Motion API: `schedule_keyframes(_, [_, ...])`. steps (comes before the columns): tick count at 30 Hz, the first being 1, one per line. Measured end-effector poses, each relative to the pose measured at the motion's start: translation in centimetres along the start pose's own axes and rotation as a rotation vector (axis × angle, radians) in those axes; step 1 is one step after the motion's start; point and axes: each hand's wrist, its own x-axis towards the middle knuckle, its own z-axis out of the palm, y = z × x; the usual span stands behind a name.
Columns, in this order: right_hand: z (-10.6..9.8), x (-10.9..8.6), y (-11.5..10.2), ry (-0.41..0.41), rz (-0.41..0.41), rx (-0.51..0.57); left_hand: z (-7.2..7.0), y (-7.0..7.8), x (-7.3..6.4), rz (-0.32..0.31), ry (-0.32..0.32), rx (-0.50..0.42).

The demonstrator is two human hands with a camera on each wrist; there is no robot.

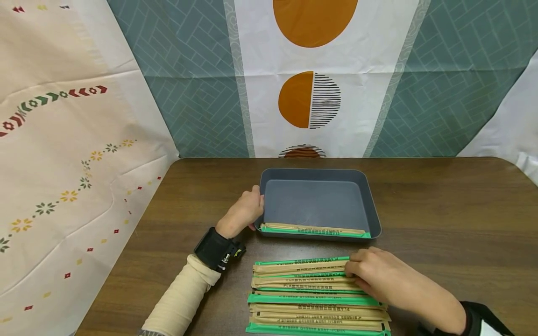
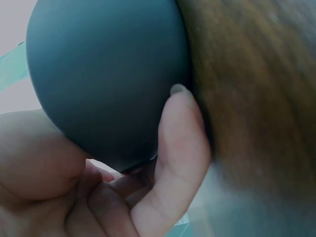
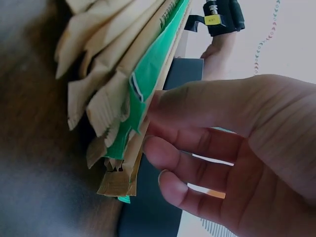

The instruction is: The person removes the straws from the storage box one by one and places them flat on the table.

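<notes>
My left hand [image 1: 244, 211] grips the left wall of a dark grey rectangular tray [image 1: 313, 200]; in the left wrist view the tray's rounded corner [image 2: 108, 84] sits between thumb and fingers. Inside the tray, along its near wall, lie a few paper-wrapped straws [image 1: 315, 230], brown and green. Nearer to me is a stack of several more wrapped straws [image 1: 319, 298] in brown and green paper. At the stack's far right end my right hand [image 1: 384, 277] pinches a wrapped straw [image 3: 160, 91] by its end; the fingertips are partly hidden behind the wrappers.
Everything stands on a brown wooden table [image 1: 445, 224]. Behind its far edge hangs a patterned cloth [image 1: 193, 88], and another cream cloth [image 1: 75, 158] hangs at the left. A black band [image 1: 216, 249] with a device is worn on the left wrist.
</notes>
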Motion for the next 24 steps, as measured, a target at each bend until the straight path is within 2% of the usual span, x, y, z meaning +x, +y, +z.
schedule_keyframes(5, [0.0,0.0,-0.1,0.002,0.008,-0.015,0.1,-0.1,0.1,-0.001,0.004,-0.006])
schedule_keyframes(8, [-0.5,0.3,0.1,0.006,-0.014,0.028,0.1,-0.2,0.1,-0.004,-0.001,-0.014])
schedule_keyframes(13, [-2.0,1.4,0.5,0.082,-0.041,0.105,0.4,-0.3,0.3,-0.002,0.001,-0.014])
schedule_keyframes(20, [-3.8,2.7,2.3,0.219,-0.009,0.046,0.3,-0.2,0.2,0.002,0.007,-0.004])
schedule_keyframes(24, [-3.6,2.6,3.7,0.227,0.048,0.000,0.3,-0.1,0.2,0.003,0.008,0.000])
